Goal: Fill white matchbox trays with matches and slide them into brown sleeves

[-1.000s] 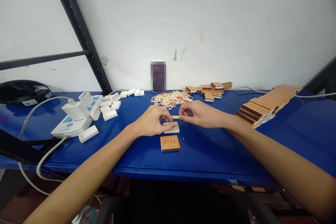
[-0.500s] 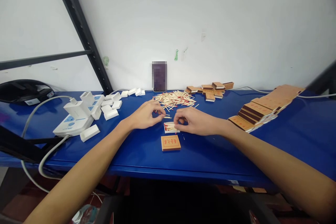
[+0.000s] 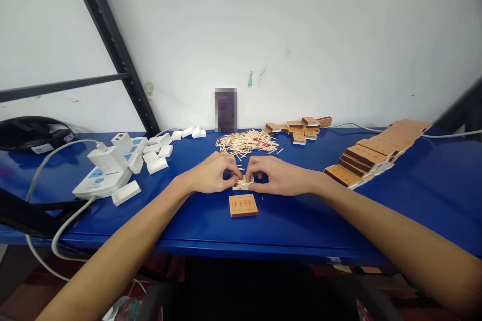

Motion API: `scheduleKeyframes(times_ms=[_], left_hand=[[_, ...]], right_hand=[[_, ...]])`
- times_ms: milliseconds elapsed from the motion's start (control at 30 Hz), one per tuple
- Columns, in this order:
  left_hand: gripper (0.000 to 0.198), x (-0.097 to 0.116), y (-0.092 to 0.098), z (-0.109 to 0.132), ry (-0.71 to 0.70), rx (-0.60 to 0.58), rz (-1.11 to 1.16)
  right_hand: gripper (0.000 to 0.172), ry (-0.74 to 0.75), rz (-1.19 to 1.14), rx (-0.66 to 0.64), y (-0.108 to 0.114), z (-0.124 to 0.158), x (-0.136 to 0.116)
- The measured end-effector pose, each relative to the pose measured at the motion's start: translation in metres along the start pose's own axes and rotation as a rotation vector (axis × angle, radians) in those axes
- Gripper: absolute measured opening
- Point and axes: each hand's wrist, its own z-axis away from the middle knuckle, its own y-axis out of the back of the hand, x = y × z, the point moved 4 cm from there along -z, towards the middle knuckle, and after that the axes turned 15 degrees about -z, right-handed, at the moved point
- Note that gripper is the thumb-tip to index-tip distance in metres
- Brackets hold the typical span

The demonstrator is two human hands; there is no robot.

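Observation:
A small white matchbox tray (image 3: 237, 188) holding red-tipped matches (image 3: 244, 184) lies between my hands. My left hand (image 3: 216, 173) has its thumb and fingers closed in a pinch at the tray's left side, on the matches there. On the right side, my right hand (image 3: 274, 175) grips the tray with thumb at the near corner and fingertips over the matches. Its fingers partly cover the tray. Just in front lies an orange-brown matchbox cover (image 3: 243, 205) with red characters. A few loose matches show behind the tray, between the hands.
Behind the hands spreads a heap of matches (image 3: 248, 143). White trays (image 3: 157, 164) lie at left beside a power strip (image 3: 101, 180) with chargers. Several matchboxes (image 3: 299, 136) sit near the wall, and a slanting row of matchboxes (image 3: 367, 156) stands at right. A blurred dark rectangle (image 3: 226, 110) leans on the wall.
My left hand has moved right and down from the loose matches to the tray. My right hand has stayed at the tray, its fingers shifted slightly. The view has shifted a little.

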Motion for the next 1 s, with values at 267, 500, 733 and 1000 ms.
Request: scheduleKeyframes(times_ms=[267, 500, 733, 1000], left_hand=[[0.019, 0.001, 0.003, 0.000, 0.042, -0.044, -0.059], [0.022, 0.000, -0.006, -0.005, 0.049, 0.069, 0.051], [0.030, -0.011, -0.005, -0.006, 0.113, 0.190, 0.112], [0.030, -0.033, -0.009, 0.003, 0.172, 0.054, -0.250]], right_hand=[[0.029, -0.034, -0.038, 0.051, -0.004, -0.004, 0.003], [0.022, -0.029, -0.094, 0.089, -0.002, -0.005, 0.011], [0.024, -0.047, -0.059, 0.128, 0.000, -0.006, 0.014], [0.021, 0.003, -0.055, 0.172, 0.001, -0.005, 0.007]])
